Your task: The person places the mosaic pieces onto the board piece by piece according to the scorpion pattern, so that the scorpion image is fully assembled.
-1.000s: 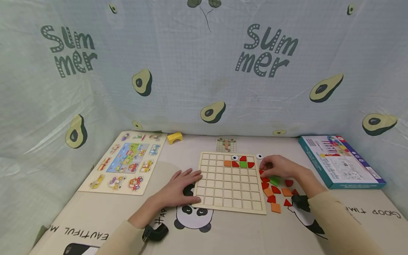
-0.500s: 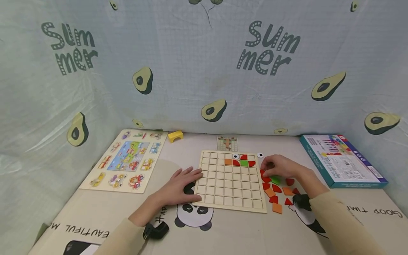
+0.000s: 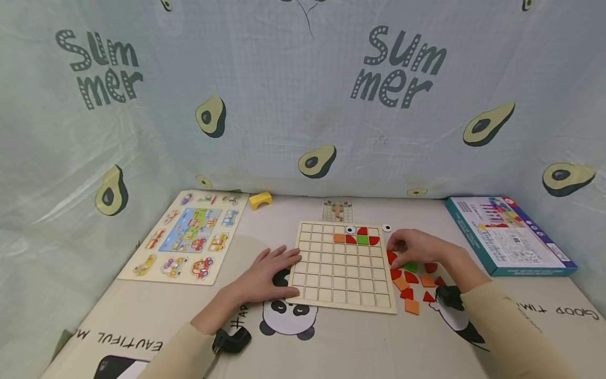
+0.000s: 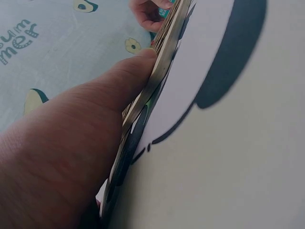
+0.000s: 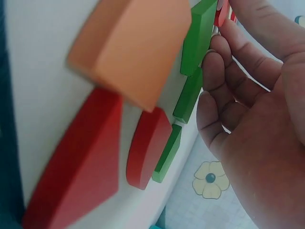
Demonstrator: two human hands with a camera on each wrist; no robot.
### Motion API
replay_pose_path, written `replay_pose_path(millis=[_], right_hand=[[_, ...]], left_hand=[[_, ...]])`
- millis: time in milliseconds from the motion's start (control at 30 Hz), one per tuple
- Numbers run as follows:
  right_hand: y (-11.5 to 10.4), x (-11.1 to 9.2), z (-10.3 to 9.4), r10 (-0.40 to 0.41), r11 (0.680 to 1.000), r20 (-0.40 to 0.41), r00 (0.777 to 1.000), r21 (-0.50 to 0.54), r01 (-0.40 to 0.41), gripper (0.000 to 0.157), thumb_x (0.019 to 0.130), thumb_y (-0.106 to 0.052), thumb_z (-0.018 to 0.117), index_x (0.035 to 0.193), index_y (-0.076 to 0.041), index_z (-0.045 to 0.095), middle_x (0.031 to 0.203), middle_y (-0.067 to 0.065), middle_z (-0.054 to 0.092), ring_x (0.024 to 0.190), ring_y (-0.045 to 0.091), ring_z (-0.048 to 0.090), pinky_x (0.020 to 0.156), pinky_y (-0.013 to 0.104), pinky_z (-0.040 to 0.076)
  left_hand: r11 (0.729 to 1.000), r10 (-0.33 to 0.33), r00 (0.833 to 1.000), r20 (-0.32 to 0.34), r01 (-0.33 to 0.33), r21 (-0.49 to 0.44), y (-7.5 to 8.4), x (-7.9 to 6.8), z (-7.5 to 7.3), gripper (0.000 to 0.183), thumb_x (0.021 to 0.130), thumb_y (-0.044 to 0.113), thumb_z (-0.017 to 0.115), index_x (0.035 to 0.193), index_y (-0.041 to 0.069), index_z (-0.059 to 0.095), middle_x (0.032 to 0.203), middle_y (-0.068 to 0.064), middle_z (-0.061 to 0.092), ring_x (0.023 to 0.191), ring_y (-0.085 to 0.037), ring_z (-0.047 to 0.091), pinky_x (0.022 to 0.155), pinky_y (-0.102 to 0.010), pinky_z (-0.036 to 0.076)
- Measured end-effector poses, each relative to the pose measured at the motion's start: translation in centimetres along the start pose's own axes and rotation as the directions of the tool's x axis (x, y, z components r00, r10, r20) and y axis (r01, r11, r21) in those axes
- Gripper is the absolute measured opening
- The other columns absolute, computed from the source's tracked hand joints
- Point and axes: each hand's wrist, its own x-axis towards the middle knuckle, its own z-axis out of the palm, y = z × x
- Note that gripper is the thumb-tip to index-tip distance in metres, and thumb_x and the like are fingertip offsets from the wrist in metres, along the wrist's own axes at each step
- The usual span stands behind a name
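A square wooden grid board (image 3: 326,268) lies mid-table, with orange, red and green pieces and one round eye piece (image 3: 350,230) in its upper right cells. On the board's left edge rests my left hand (image 3: 262,279), fingers spread and thumb at the lower corner. My right hand (image 3: 416,246) is just beyond the board's right edge, over loose pieces. In the right wrist view its thumb and forefinger pinch a red piece (image 5: 221,15), mostly hidden. Nearby lie a green piece (image 3: 410,266), an orange square (image 3: 412,306) and several red quarter-round pieces.
A picture card (image 3: 337,211) lies behind the board, and a second eye piece (image 3: 386,228) at its upper right corner. To the left are a vehicle puzzle (image 3: 142,247) and a yellow arch block (image 3: 260,200). A flat box (image 3: 516,242) lies on the right.
The head view has shifted slightly. A red piece at the right fingertips has turned or shifted a little, while both hands stay nearly in place.
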Motion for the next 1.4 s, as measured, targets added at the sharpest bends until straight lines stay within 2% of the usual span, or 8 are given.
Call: replay_pose_path(millis=[267, 667, 1033, 1200, 1400], right_hand=[[-0.3, -0.3, 0.3, 0.002, 1.0, 0.001, 1.0, 0.0, -0.002, 0.039, 0.082, -0.022, 0.087, 0.106, -0.005, 0.062, 0.095, 0.003, 0.056, 0.093, 0.023, 0.051, 0.084, 0.039, 0.046], [-0.3, -0.4, 0.2, -0.026, 0.999, -0.024, 0.999, 0.026, 0.027, 0.03, 0.084, -0.015, 0.084, 0.104, -0.007, 0.063, 0.093, 0.002, 0.06, 0.088, 0.022, 0.055, 0.084, 0.037, 0.051], [0.0, -0.3, -0.6, -0.084, 0.994, -0.035, 0.996, 0.07, 0.086, 0.012, 0.093, -0.016, 0.075, 0.1, -0.01, 0.068, 0.09, 0.0, 0.061, 0.088, 0.021, 0.055, 0.078, 0.035, 0.049], [-0.5, 0.3, -1.0, -0.124, 0.986, -0.056, 0.991, 0.106, 0.129, 0.012, 0.093, -0.018, 0.074, 0.1, -0.009, 0.07, 0.092, 0.0, 0.063, 0.091, 0.024, 0.054, 0.081, 0.038, 0.046], [-1.9, 1.3, -0.9, -0.135, 0.981, -0.067, 0.989, 0.135, 0.143, 0.017, 0.094, -0.019, 0.075, 0.104, -0.007, 0.07, 0.096, 0.001, 0.065, 0.093, 0.024, 0.055, 0.087, 0.039, 0.048]], left_hand=[[1.0, -0.002, 1.0, 0.004, 0.002, -0.006, 0.1, 0.0, 0.0, 0.078, 0.09, 0.052, 0.071, 0.152, 0.011, 0.047, 0.161, -0.003, 0.037, 0.151, -0.034, 0.019, 0.118, -0.059, 0.008], [1.0, 0.001, 1.0, 0.001, -0.001, 0.002, 0.0, 0.1, -0.2, 0.079, 0.09, 0.052, 0.071, 0.152, 0.011, 0.047, 0.16, -0.003, 0.037, 0.151, -0.034, 0.02, 0.118, -0.059, 0.008], [1.0, 0.002, 1.0, 0.0, -0.002, -0.003, 0.0, 0.0, 0.0, 0.079, 0.09, 0.052, 0.071, 0.153, 0.012, 0.046, 0.161, -0.003, 0.037, 0.151, -0.034, 0.019, 0.118, -0.06, 0.008], [1.0, 0.005, 1.0, -0.005, -0.005, 0.0, -0.1, 0.0, 0.0, 0.079, 0.089, 0.053, 0.071, 0.152, 0.012, 0.047, 0.16, -0.003, 0.037, 0.151, -0.034, 0.02, 0.118, -0.06, 0.008], [1.0, 0.005, 1.0, -0.002, -0.005, -0.002, -0.2, 0.1, 0.1, 0.079, 0.09, 0.054, 0.071, 0.152, 0.012, 0.047, 0.16, -0.003, 0.037, 0.151, -0.034, 0.02, 0.118, -0.06, 0.008]])
